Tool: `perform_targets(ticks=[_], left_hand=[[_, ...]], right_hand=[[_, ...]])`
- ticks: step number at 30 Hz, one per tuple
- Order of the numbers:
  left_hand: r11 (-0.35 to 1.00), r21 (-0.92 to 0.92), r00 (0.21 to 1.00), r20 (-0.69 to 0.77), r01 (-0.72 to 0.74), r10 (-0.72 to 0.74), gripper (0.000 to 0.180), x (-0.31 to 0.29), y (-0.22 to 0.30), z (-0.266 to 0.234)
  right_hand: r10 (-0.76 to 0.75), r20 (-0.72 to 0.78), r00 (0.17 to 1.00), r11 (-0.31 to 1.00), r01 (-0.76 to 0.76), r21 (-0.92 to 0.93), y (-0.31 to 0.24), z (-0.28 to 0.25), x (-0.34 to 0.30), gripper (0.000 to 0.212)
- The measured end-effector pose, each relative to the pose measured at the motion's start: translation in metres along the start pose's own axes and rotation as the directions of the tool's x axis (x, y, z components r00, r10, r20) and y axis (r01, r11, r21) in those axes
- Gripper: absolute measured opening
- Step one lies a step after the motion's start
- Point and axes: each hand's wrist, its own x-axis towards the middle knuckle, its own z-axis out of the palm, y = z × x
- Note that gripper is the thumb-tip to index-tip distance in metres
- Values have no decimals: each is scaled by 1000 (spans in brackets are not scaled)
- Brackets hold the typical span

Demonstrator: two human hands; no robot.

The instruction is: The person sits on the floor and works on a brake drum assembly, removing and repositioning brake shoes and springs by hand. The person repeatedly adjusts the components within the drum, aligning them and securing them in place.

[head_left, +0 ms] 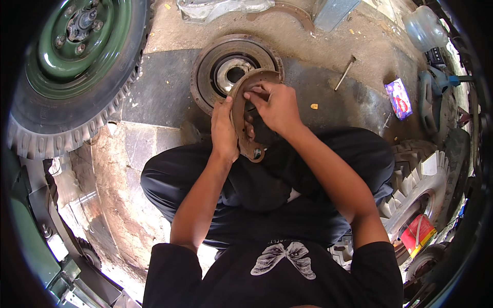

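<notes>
A curved, rust-brown brake shoe (239,109) stands tilted in front of me, above my crossed legs. Along its outer edge my left hand (224,131) is wrapped, with some fingertips showing on the inner side. My right hand (278,107) has its thumb and fingers pinched together at the inside of the shoe's upper part. Whatever lies in that pinch is too small or hidden to make out. Just beyond, a round brake drum (205,56) with a central hole lies flat on the floor, its near right part covered by the shoe.
To the left stands a big tyre (108,102) on a green wheel. A thin metal rod (345,73) and a purple packet (398,98) lie on the right. Farther off are another curved brown piece (287,9) and a clear plastic bottle (425,28). Another tyre (411,190) is at right.
</notes>
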Motion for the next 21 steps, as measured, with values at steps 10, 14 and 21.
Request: perform_targets(ticks=[10,14,21], left_hand=[[997,-33,998,21,63,-63,50,1,-1,-2],[999,16,999,-7,36,-36,49,-2,0,-1],[998,57,1000,-4,-1,1,47,-2,1,2]], right_hand=[[-28,-61,998,999,26,-36,7,-3,11,24],[-108,-54,993,993,105,-44,4,2,-3,22],[-94,-48,994,995,92,-40,11,-2,0,25]])
